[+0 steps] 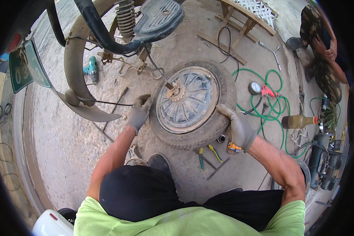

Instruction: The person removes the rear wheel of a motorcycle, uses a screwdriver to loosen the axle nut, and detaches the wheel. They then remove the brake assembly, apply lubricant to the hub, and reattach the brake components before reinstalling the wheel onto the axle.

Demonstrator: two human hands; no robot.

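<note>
A scooter wheel (202, 110) with a spoked-pattern hub and a dusty tire (173, 140) lies tilted in front of me. My right hand (242, 128), in a grey glove, grips the tire's right side, fingers over its edge by the rim. Beside the wheel's left edge, my gloved left hand (137, 114) has its fingers bent together around the end of a thin black cable (106, 102) coming from the scooter's rear fender (76, 74). Another dark cable (155, 65) runs down to the wheel's axle. Part of the tire is hidden under my right hand.
A teal power drill (92, 70) lies left of the wheel. Pliers (214, 153) and a T-handle wrench (217, 169) lie near my feet. To the right are a green hose (281, 114), a pressure gauge (255, 88) and a bottle (297, 121). Another person (324, 51) is at far right.
</note>
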